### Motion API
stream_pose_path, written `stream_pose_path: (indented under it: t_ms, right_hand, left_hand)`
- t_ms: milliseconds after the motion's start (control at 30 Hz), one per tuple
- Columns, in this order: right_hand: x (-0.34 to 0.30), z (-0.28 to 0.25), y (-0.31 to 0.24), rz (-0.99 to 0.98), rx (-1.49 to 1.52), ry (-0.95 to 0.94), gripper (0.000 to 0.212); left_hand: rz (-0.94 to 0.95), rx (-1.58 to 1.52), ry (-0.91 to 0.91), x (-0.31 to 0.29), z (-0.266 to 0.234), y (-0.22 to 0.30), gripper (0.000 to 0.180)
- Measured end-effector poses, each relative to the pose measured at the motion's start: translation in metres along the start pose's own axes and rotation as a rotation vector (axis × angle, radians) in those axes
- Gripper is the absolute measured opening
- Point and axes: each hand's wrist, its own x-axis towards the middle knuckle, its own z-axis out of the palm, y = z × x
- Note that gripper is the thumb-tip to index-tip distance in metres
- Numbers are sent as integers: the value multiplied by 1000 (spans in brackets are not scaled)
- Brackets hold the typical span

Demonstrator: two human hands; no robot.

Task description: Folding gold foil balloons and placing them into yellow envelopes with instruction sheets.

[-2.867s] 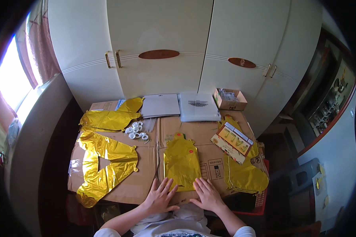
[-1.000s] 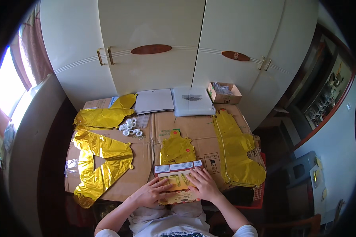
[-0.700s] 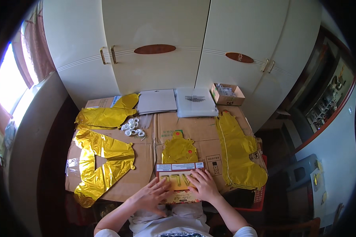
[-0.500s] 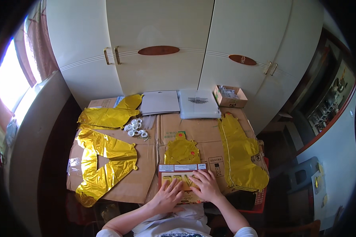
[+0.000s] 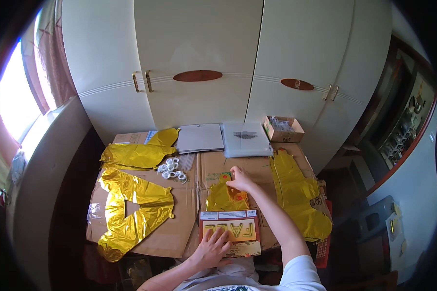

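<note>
A flat printed card (image 5: pixel 252 248) with gold letter pictures lies at the table's near edge. My left hand (image 5: pixel 212 250) rests on it with fingers stretched out. Just beyond the card is a small gold foil balloon (image 5: pixel 221 199), uninflated, its near end at the card's far edge. My right hand (image 5: pixel 241 179) reaches over its far right corner, fingers pinched together on the foil. That side of the balloon is raised and shows an orange sheen; the fingertips partly hide the grip.
Larger flat gold foil balloons lie at left (image 5: pixel 155 198), far left (image 5: pixel 128 156) and right (image 5: pixel 296 199). White ribbon rolls (image 5: pixel 170 167), grey card sheets (image 5: pixel 200 137), clear plastic bags (image 5: pixel 246 145) and a small open box (image 5: pixel 287 134) stand toward the cabinet (image 5: pixel 199 39). Cardboard (image 5: pixel 179 237) covers the table.
My right hand has left the card and moved forward to the small foil balloon, lifting its right side. My left hand stays on the card. The view has tilted slightly up.
</note>
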Motion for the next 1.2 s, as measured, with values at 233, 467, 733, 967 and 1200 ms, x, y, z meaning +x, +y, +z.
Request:
stream_pose_path:
  t_ms: [233, 467, 733, 967, 1200]
  right_hand:
    - [21, -5, 8, 7, 206, -212, 49]
    - [-38, -6, -1, -458, 43, 27, 20]
    - [-79, 0, 2, -686, -93, 157, 23]
    - [-66, 11, 8, -525, -94, 46, 27]
    - [-38, 0, -15, -224, -248, -68, 63]
  left_hand:
    - [14, 3, 5, -1, 7, -2, 62]
    - [-9, -2, -15, -3, 6, -1, 65]
    - [-15, -6, -18, -2, 5, -1, 65]
    - [-12, -14, -24, -3, 5, -1, 65]
    - [-12, 4, -43, -3, 6, -1, 65]
